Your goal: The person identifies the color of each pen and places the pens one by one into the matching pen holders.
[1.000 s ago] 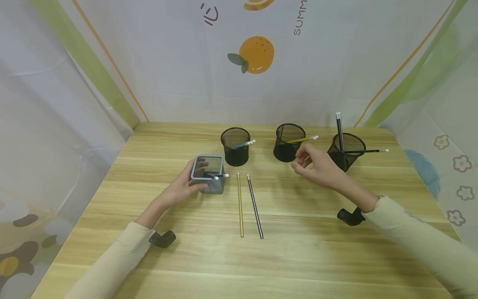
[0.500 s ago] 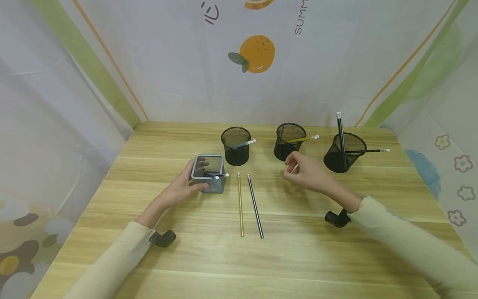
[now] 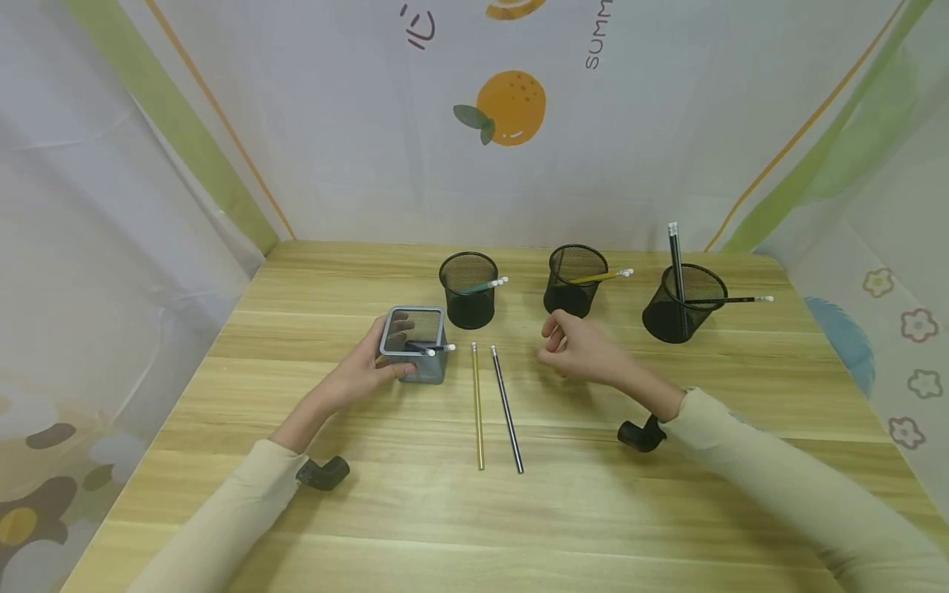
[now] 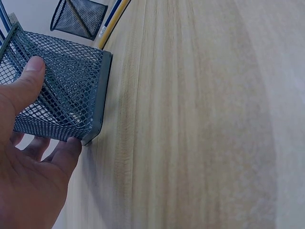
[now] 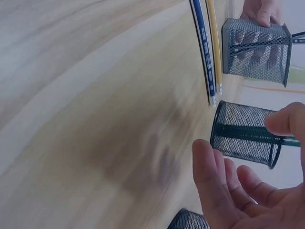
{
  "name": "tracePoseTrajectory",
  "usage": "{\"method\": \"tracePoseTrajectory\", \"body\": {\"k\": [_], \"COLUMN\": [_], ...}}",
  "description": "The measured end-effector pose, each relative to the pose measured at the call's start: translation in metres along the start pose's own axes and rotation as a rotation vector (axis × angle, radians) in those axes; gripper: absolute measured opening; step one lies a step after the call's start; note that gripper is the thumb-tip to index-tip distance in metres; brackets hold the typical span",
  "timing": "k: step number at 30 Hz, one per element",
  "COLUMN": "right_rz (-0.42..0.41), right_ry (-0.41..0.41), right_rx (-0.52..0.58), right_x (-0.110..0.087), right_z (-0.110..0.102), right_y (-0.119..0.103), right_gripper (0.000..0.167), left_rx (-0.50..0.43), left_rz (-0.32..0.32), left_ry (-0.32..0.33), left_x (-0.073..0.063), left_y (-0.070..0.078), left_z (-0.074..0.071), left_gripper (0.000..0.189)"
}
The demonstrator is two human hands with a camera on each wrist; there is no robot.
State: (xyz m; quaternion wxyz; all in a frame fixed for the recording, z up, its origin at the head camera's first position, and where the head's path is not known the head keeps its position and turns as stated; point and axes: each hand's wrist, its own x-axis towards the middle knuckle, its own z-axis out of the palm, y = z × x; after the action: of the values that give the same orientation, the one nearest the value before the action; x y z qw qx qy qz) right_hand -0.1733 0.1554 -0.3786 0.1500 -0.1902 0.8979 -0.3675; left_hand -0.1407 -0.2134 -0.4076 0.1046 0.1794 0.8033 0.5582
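Note:
My left hand (image 3: 356,376) grips a grey square mesh pencil holder (image 3: 432,371) from its left side, thumb in front and fingers behind. Dark pencils (image 3: 437,347) with white erasers lean inside it. To its right a yellow pencil (image 3: 478,412) and a dark blue pencil (image 3: 507,412) lie on the table, erasers toward the back. Over the table, right of those pencils, is my right hand (image 3: 586,352), its fingers loosely bent and nothing between them. In the right wrist view a gap shows between its thumb (image 5: 281,119) and index finger (image 5: 205,164).
Along the back stand three round black mesh cups: one (image 3: 469,313) with green pencils, one (image 3: 567,302) with yellow pencils, and one (image 3: 663,323) with black pencils. A black pencil (image 3: 741,299) juts out to the right. A printed curtain (image 3: 356,165) hangs behind the wooden table (image 3: 415,519).
My right hand has moved left, from beside the right-hand cup to in front of the middle one, nearer the lying pencils. The left hand and the square holder stay put.

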Motion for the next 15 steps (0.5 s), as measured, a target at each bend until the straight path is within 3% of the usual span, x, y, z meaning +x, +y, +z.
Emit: {"method": "tracePoseTrajectory", "body": {"k": [15], "right_rz": [-0.007], "right_ry": [-0.05], "right_rx": [0.05], "right_x": [0.012], "right_z": [0.023], "right_y": [-0.002], "right_gripper": [0.035], "left_rx": [0.018], "left_rz": [-0.005], "left_ry": [0.004], "left_x": [0.0], "left_y": [0.001], "left_z": [0.0], "left_gripper": [0.08]}}
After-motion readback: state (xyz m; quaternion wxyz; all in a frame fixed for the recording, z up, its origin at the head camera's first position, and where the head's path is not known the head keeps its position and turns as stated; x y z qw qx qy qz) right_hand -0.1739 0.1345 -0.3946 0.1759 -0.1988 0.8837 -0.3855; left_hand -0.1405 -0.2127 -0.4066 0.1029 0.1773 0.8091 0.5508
